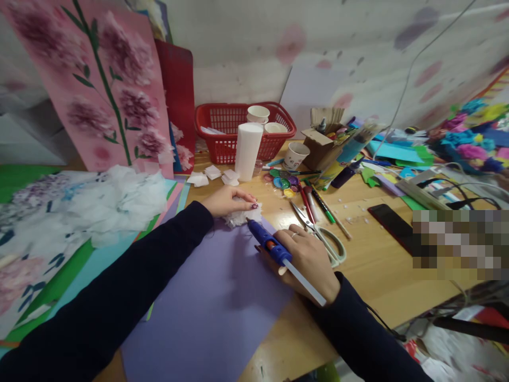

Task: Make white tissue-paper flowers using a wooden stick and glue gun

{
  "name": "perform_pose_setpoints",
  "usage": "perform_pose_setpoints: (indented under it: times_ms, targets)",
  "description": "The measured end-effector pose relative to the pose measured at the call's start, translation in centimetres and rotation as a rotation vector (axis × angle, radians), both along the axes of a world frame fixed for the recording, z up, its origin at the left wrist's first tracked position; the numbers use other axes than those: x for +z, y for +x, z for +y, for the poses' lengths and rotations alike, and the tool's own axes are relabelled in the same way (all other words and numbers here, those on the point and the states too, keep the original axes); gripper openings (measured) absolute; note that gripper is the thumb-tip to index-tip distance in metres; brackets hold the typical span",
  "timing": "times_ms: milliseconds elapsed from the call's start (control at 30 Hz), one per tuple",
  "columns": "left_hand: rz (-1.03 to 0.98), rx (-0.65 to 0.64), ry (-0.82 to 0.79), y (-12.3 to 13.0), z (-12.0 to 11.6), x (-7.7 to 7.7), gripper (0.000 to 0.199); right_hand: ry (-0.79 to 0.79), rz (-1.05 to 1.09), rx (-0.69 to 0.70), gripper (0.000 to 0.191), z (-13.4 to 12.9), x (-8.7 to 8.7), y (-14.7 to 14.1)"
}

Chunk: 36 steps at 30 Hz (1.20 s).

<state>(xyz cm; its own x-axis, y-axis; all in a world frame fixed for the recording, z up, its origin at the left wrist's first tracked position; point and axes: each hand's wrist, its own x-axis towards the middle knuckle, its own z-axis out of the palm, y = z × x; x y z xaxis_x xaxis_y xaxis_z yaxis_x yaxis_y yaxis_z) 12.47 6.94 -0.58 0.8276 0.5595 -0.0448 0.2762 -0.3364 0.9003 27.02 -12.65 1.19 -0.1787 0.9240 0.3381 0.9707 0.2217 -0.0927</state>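
My left hand point(227, 201) holds a small ruffled white paper flower point(242, 216) at the top edge of a purple sheet point(207, 297). Its fingertips press on the flower, and some of the fingers are hidden. In my right hand point(310, 257) is a blue hot glue gun point(267, 240), my fingers wrapped round its handle. A glue stick point(304, 281) juts out of the gun's back end. The gun's nozzle points at the flower, close to or touching it; I cannot tell which. Scissors point(318, 233) lie open just beyond my right hand.
Behind stand a white paper roll point(248, 152), a red basket point(222, 143) with cups, and a paper cup point(296, 155). Pens point(320, 204), paint pots point(284, 183) and a phone point(393, 228) lie to the right. White tissue point(115, 204) covers flower artwork at left.
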Motion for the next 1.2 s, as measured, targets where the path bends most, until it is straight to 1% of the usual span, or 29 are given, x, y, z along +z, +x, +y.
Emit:
perform_pose_setpoints:
  times_ms: [133, 267, 467, 767, 1000, 1200]
  targets:
    - [-0.003, -0.006, 0.002, 0.0, 0.0, 0.1, 0.042, -0.004, -0.030, -0.028, 0.015, -0.6, -0.1, 0.4]
    - [0.002, 0.004, 0.003, 0.0, 0.1, 0.0, 0.038, 0.003, -0.032, -0.023, 0.013, -0.9, -0.2, 0.6]
    - [0.003, 0.009, -0.017, 0.1, 0.1, 0.0, 0.035, 0.032, 0.012, -0.015, 0.009, -0.8, 0.1, 0.5]
    - [0.009, 0.003, -0.006, 0.1, 0.1, 0.0, 0.034, 0.005, 0.009, -0.020, 0.007, -0.8, 0.0, 0.6]
    - [0.002, 0.005, 0.008, 0.1, 0.1, -0.1, 0.040, 0.013, 0.013, -0.027, 0.008, -0.4, 0.2, -0.3]
    - [-0.004, 0.006, 0.003, 0.1, 0.2, -0.3, 0.039, 0.017, -0.016, 0.017, 0.013, 0.0, -0.2, -0.8]
